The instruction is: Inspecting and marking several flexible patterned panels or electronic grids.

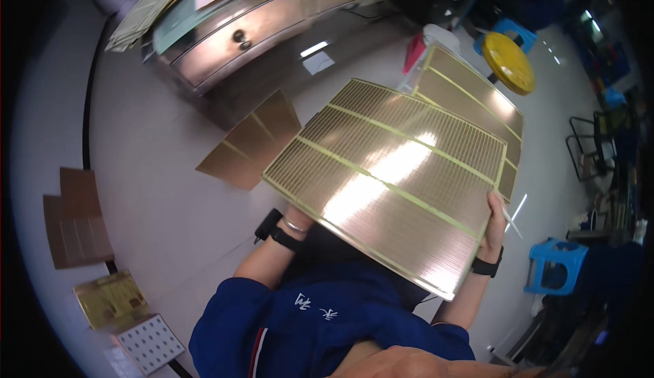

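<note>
A large, thin copper-coloured panel (415, 204) with pale yellow-green strips and rows of fine lines is held up in front of me, tilted, with bright glare across its surface. My right hand (494, 227) is closed on its right edge. A slim white pen-like stick (511, 222) juts out beside that hand's fingers. My left hand (298, 218) supports the panel's near left edge from beneath; its fingers are hidden behind the panel. Dark bands circle both wrists.
Similar panels stand beyond mine: one behind right (477, 95), one at left (252, 143). A metal cabinet (238, 44) with sheets on top is at the far left. A yellow round stool (507, 63) and a blue stool (556, 265) stand right. Boards (78, 231) lean along the left wall.
</note>
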The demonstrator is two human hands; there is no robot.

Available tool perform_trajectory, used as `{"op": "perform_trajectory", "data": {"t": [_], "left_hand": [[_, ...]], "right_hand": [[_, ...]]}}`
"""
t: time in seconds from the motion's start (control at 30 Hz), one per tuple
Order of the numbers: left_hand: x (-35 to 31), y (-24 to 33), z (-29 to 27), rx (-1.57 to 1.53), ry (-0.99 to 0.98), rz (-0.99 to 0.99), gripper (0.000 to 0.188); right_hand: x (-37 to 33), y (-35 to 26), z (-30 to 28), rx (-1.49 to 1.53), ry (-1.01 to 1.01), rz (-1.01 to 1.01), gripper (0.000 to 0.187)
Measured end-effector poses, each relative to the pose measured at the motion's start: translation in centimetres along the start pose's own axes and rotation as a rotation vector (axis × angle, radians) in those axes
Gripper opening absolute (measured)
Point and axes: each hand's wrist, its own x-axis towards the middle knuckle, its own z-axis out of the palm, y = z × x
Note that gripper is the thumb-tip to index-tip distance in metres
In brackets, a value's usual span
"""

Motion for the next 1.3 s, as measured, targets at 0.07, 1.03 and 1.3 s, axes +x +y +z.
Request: {"op": "perform_trajectory", "data": {"t": [0.07, 1.03, 1.3], "left_hand": [[-1.7, -0.7, 1.4, -0.482, 0.217, -0.102, 0.046], [-2.1, 9.3, -16.2, -0.64, 0.867, 0.688, 0.045], [10.0, 0.8, -0.2, 0.109, 0.176, -0.212, 0.035]], "right_hand": [[0.8, 1.6, 4.7, -0.074, 0.047, -0.028, 0.029], [3.2, 3.1, 0.3, -0.541, 0.275, -0.142, 0.039], [5.0, 3.4, -15.7, -1.371, 0.873, -0.314, 0.035]]}}
